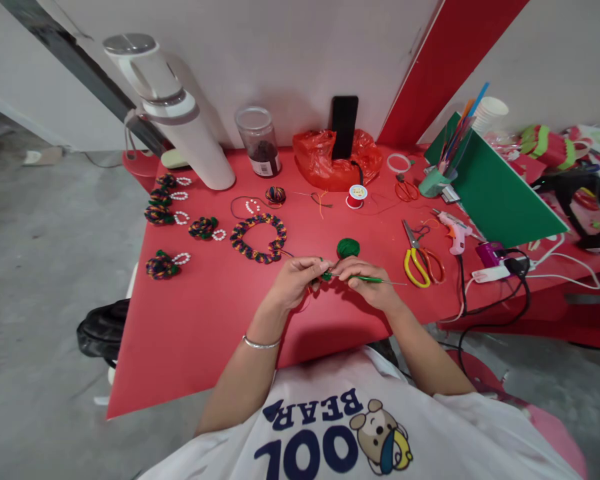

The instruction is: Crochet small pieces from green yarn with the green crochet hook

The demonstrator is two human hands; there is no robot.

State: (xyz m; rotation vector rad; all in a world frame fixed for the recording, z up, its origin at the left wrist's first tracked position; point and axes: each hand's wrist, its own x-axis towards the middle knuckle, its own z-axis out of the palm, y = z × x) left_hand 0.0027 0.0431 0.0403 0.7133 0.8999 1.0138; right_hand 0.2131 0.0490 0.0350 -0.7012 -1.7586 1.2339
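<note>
Left hand [296, 281] pinches a small green crochet piece [326, 274]; right hand [369, 283] grips a green crochet hook [376, 279].
Green yarn ball [348, 248] sits just beyond both hands on the red table [205, 333]; yellow scissors [416, 265] lie further right.

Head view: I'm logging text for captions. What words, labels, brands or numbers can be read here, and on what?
"BEAR": on the white T-shirt, printed in dark blue, upside down to the camera.
"OOL": same shirt, beside it, also upside down; the start of the word is cut off.
jar label: too small to read.
thread spool top sticker: blurred, unreadable.
</note>
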